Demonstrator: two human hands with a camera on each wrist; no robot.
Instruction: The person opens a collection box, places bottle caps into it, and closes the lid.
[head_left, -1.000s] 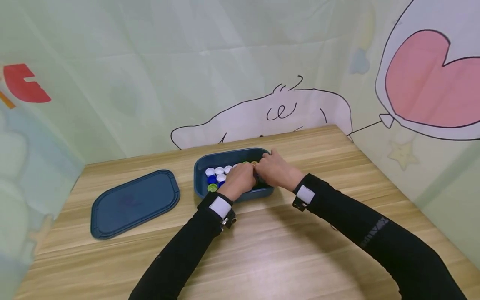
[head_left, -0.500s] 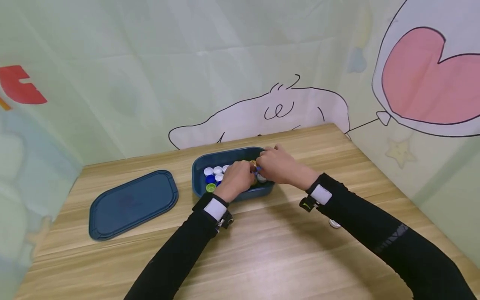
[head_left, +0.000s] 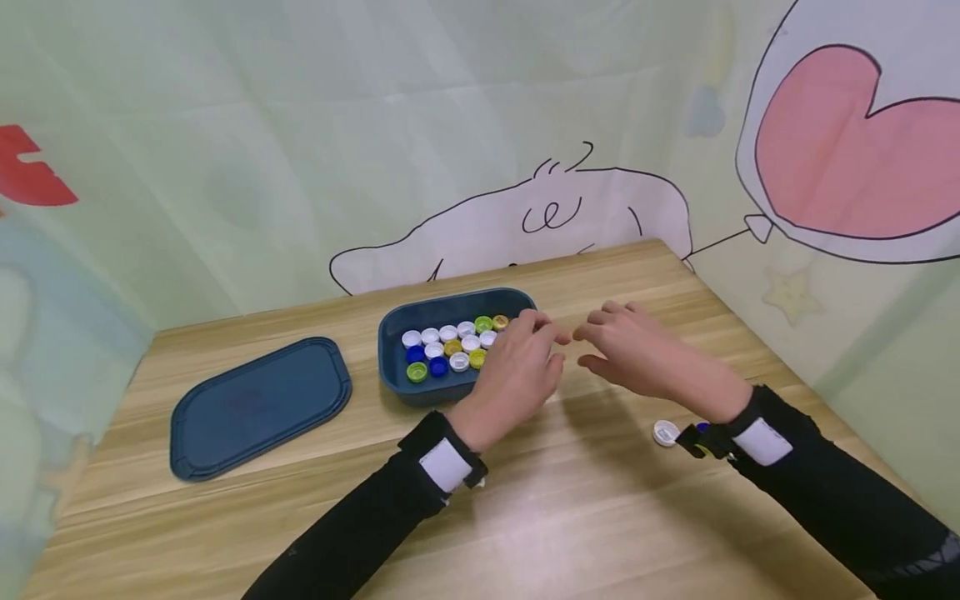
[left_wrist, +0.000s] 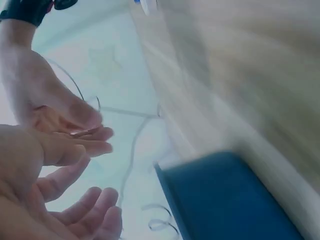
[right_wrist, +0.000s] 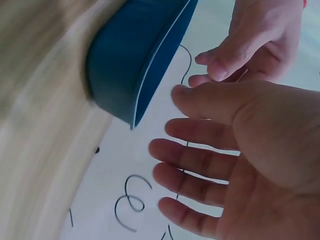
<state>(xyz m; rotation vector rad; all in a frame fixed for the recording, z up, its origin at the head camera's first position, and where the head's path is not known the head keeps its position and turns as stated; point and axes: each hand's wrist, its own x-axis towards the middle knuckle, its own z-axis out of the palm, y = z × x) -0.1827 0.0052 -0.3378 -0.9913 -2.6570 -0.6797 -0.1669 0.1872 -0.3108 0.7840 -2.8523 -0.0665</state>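
Observation:
A dark blue tray-like container [head_left: 416, 395] stands on the wooden table, with several white, blue, green and yellow bottle caps [head_left: 459, 362] lying in it. My left hand [head_left: 516, 379] hovers over the container's right end and covers part of it and some caps. In the left wrist view its fingers are loosely bent and nothing is between them. To the right of the container, my right hand [head_left: 648, 350] is in the air, fingers spread and relaxed, palm bare in the right wrist view. The fingertips of both hands point toward each other.
A flat dark blue lid [head_left: 258, 408] lies on the table left of the container. A white bottle cap [head_left: 665, 432] and a blue cap [head_left: 702, 427] lie near my right wrist. A printed cloth backdrop [head_left: 420, 142] rises behind the table.
Both hands have come up out of the container and shifted right, the right hand farther. Its fingers, earlier bunched over the caps, are now spread. More caps show in the container.

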